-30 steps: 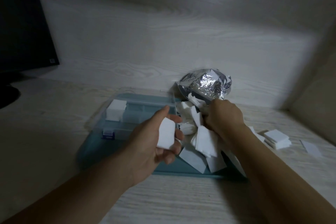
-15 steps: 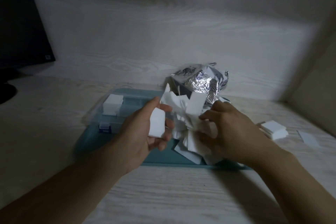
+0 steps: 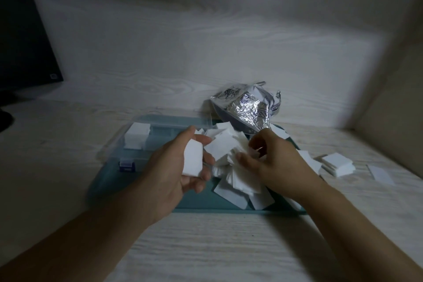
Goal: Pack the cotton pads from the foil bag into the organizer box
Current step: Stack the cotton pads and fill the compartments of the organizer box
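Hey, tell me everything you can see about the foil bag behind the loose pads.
The foil bag is crumpled, shiny silver foil with dark blue printing. It sits at the back right of the teal tray, against the pale wood-grain wall, leaning and partly collapsed, its dark opening facing the loose pile of cotton pads spilling in front of it. Neither hand touches it. Whether pads remain inside cannot be seen.

Home desk nook: monitor (image 3: 25, 36), woodgrain panels (image 3: 206, 41)

A pale wood-grain desk (image 3: 206, 247) carries a flat teal plastic tray (image 3: 201, 201); right of it lie a small stack of white square cotton pads (image 3: 337, 163) and what looks like one loose pad (image 3: 381, 174).
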